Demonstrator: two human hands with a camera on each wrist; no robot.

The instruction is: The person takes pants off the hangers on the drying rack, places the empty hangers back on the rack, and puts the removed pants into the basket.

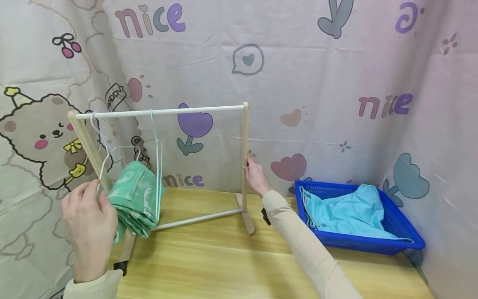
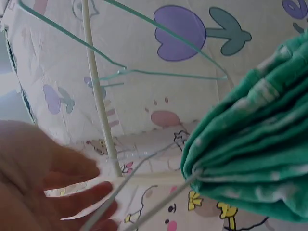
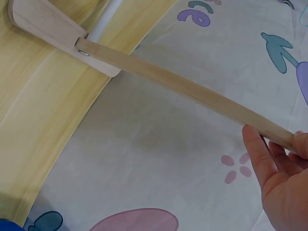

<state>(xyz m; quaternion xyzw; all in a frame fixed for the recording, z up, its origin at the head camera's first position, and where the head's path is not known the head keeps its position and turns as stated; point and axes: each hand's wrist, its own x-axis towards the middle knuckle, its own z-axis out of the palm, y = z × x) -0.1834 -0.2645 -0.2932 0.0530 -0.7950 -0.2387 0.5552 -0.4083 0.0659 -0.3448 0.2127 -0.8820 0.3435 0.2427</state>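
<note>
A small clothes rack (image 1: 198,110) with wooden posts and a white rail stands on the table. From its left end hangs a white hanger (image 1: 106,160) with a folded green garment (image 1: 130,191), patched with white, draped on it. My left hand (image 1: 89,220) is at the hanger's near end, its fingers loosely extended and spread beside the wire in the left wrist view. A mint-green hanger (image 1: 158,178) hangs bare just right of the garment. My right hand (image 1: 257,174) grips the rack's right post (image 3: 192,94) partway up, thumb and fingers on either side.
A blue basket (image 1: 358,245) holding a light blue garment (image 1: 347,211) stands on the wooden table (image 1: 209,261) at the right. Patterned cloth (image 1: 310,74) hangs behind the rack and along both sides. A white lower bar (image 1: 201,219) joins the rack's feet.
</note>
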